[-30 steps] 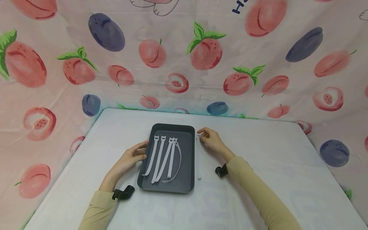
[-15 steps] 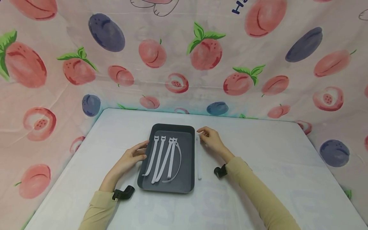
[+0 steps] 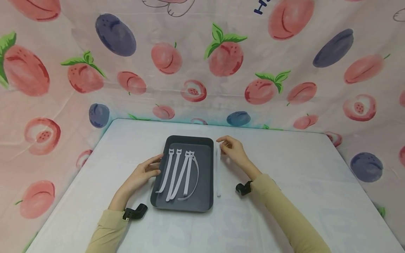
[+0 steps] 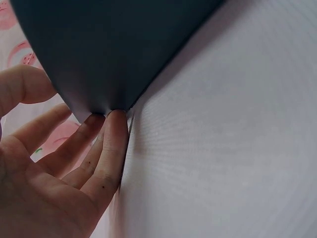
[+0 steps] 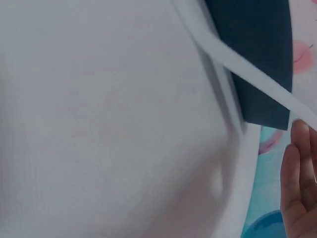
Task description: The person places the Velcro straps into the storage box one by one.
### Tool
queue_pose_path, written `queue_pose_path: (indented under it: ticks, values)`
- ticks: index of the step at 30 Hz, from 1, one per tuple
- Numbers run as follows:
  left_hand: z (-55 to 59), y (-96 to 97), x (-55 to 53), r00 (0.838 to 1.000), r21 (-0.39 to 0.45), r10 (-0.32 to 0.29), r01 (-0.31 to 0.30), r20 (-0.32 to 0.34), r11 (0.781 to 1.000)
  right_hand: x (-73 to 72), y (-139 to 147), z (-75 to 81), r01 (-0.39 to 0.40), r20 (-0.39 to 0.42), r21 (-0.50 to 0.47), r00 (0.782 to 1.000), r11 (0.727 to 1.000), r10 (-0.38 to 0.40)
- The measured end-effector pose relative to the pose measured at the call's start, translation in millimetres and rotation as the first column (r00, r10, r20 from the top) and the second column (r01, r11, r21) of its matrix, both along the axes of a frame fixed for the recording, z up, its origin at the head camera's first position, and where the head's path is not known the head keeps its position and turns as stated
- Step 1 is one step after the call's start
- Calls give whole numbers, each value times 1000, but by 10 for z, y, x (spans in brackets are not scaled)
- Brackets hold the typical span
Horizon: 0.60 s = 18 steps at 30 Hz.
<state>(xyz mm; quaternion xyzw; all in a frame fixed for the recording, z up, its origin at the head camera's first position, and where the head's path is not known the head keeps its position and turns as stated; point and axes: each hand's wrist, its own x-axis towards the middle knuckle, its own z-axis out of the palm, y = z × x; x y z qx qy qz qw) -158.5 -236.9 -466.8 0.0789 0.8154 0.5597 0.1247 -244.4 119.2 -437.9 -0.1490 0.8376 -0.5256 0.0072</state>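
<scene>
My right hand [image 3: 234, 150] pinches the upper end of a white cable strap [image 3: 218, 172] just right of the grey tray [image 3: 210, 175]. In the right wrist view the strap [image 5: 247, 69] slants up from the table towards the fingers; its pinched end runs off the frame's edge. At the tray's left side is my left hand [image 3: 143, 175], its fingertips [image 4: 117, 121] resting against the outer wall in the left wrist view. Several more white straps [image 3: 173, 177] with slotted heads lie in the tray, roughly lengthwise, and one [image 3: 197, 175] of them is bowed.
A white cloth covers the table [image 3: 272, 211]. Behind and beside it hangs a pink curtain [image 3: 196, 31] printed with fruit. Black wrist cameras [image 3: 135, 212] sit on both wrists, near the table.
My right hand has risen slightly, and the upper end of the strap has come up off the table with it. The left hand and the tray stay in place.
</scene>
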Motion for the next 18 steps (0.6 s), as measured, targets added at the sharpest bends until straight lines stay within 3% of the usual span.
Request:
queue_pose_path:
  ticks: [5,12,18]
  values:
    - [7,0,3,1000,2,-1,1,3,1000,52,-8,57,-13,-12,-6,1000,1000,13]
    - [-13,-1,-16,1000,25,1,-1,-2,1000,263,-38,408,-6,26,-8,1000,1000,6]
    - [-14,-1,-13,1000,23,0,0,0,1000,331,-19,500,13,20,-17,1000,1000,-12]
